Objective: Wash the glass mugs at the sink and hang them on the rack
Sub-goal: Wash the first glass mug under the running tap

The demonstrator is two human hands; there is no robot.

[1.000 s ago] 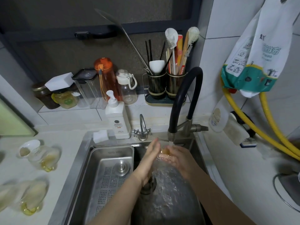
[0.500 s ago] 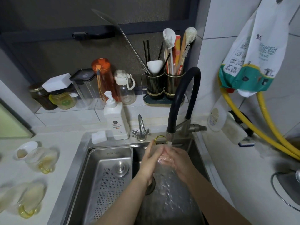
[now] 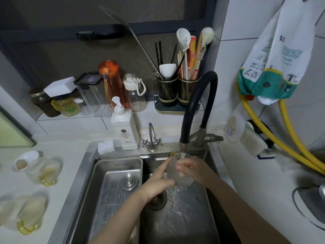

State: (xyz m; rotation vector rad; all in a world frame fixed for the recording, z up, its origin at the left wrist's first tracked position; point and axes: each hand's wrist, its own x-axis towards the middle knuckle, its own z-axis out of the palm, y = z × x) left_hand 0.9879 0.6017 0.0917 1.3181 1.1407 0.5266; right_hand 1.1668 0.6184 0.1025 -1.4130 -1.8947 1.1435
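A clear glass mug with a yellow handle is held under the running black tap over the sink. My left hand grips the mug from the left, fingers curled round its side. My right hand holds it from the right, fingers over the rim. Water spills from the mug down to the drain. Two more glass mugs with yellow handles lie on the left counter, one nearer the back and one nearer me. No rack is in view.
A steel drain tray fills the sink's left half. A soap bottle, a small tap and a sponge stand behind it. Jars, bottles and utensil holders line the ledge. Yellow hoses run at the right.
The mug has turned and come up under the stream, its body now showing between my hands. My left hand slid lower along its side; my right hand moved onto the rim.
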